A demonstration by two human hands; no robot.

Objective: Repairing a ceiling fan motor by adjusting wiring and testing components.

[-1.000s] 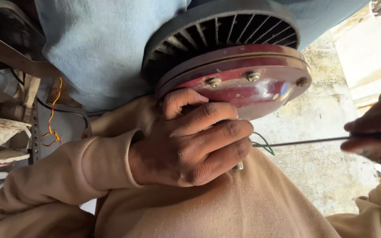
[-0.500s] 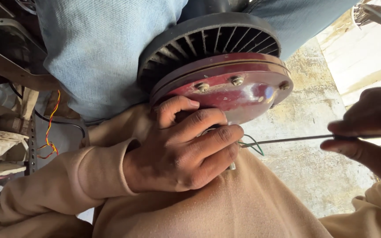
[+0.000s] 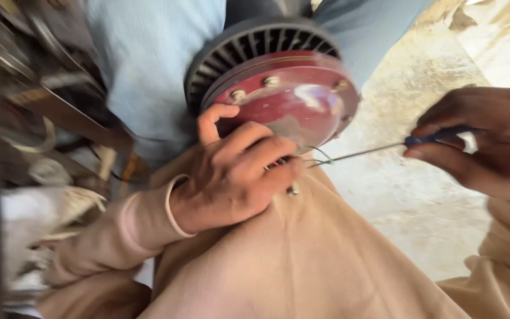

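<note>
Screwdriver (image 3: 379, 149) in right hand (image 3: 485, 142), shaft near-horizontal, tip toward motor (image 3: 284, 94).

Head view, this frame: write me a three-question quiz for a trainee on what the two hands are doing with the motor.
1. True or false: the left hand rests against the red end cover of the motor.
2. What does the right hand hold? A) a hammer B) a thin screwdriver C) a paintbrush
3. Fill in: the screwdriver tip points toward thin ____ by the left fingers.

Key
1. True; the thumb and fingers lie on the cover's lower edge.
2. B; it has a blue handle and a slim metal shaft.
3. Wires; they show just below the cover.
</note>
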